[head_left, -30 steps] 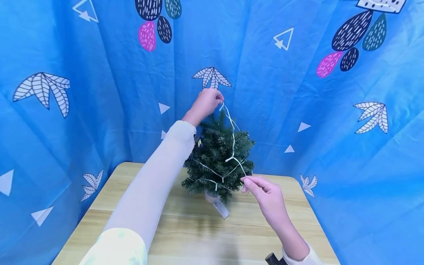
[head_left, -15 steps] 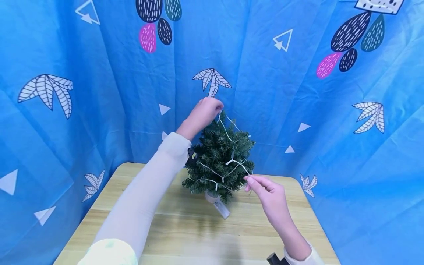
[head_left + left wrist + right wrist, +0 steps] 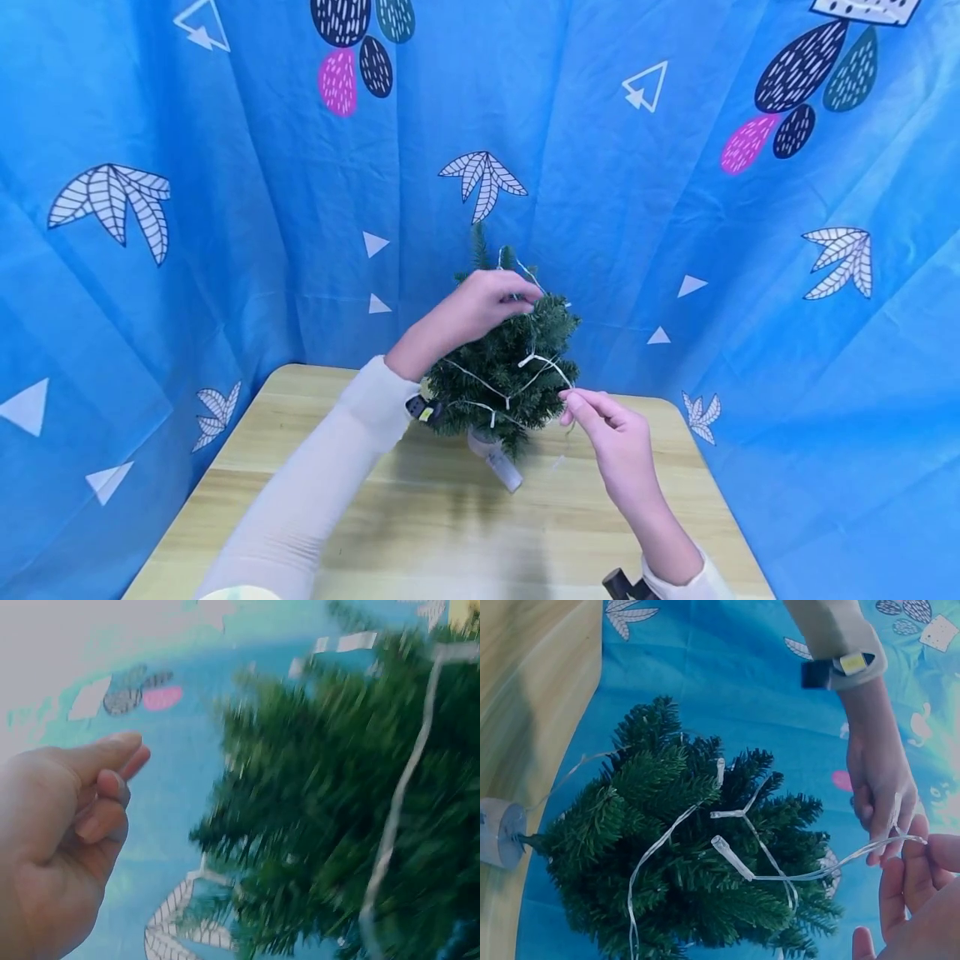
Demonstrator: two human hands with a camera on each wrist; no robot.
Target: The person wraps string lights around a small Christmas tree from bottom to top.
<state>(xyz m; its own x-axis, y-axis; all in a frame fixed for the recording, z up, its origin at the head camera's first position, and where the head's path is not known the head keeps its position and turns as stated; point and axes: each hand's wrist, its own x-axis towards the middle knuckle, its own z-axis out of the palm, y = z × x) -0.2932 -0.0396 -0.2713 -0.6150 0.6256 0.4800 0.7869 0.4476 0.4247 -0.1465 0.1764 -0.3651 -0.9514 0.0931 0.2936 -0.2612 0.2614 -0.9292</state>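
Note:
A small artificial Christmas tree point(image 3: 553, 329) stands on the table, with clear string lights point(image 3: 506, 398) draped across its front and looped over a branch near the top. My left hand point(image 3: 480, 307) is in front of the tree's upper part, palm down. In the left wrist view the left hand point(image 3: 56, 832) has loosely bent fingers with nothing between them, apart from the branches. To the tree's right, my right hand point(image 3: 618, 437) pinches the light wire between thumb and fingers. The right wrist view shows that wire point(image 3: 844, 860) stretching from the branches to the pinch.
Below the branches, a clear battery box point(image 3: 504, 471) lies beside the round base point(image 3: 480, 443). The wooden table point(image 3: 420, 533) has blue patterned cloth point(image 3: 600, 208) behind it and on both sides. Dark wrist cameras point(image 3: 424, 408) are strapped over the white sleeves.
My left hand has let go of the light wire at the treetop and moved down and right, leaving a loop on the top branch. The right hand, still pinching, has shifted slightly right.

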